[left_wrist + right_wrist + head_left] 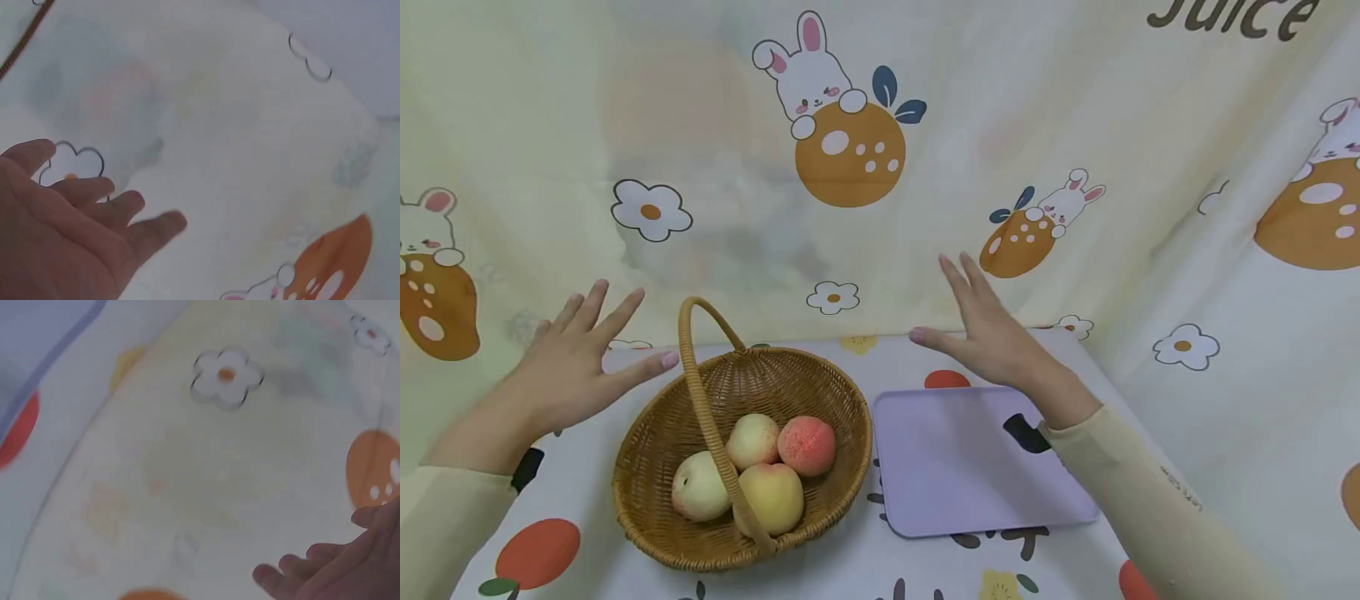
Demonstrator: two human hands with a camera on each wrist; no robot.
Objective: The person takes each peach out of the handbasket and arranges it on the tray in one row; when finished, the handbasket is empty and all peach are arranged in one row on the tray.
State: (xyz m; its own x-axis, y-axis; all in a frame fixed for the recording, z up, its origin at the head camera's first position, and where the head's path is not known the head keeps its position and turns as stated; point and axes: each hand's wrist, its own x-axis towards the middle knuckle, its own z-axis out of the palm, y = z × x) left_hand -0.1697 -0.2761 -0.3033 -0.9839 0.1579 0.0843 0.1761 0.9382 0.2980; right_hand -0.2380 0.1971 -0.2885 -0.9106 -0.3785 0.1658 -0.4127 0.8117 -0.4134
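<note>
Brown wicker makes up the round basket, which sits on the cloth-covered tabletop to the right of the left hand and below its level in the head view. That hand is raised with its fingers straight and spread, its thumb pointing toward the arched handle; in the head view the thumb tip appears just beside it.

Four peaches rest inside: a pale one at the back, a pink-red one beside it on the right, a greenish-cream one on the left and a yellow one in front. The handle crosses before the left and front fruit.

Just right of the basket lies a lilac rectangular tray. The right hand is up over its far edge, fingers extended and thumb held well away from them; the basket and peaches are to its left and nearer the camera. Behind everything hangs a cream curtain printed with rabbits, oranges and daisies.
</note>
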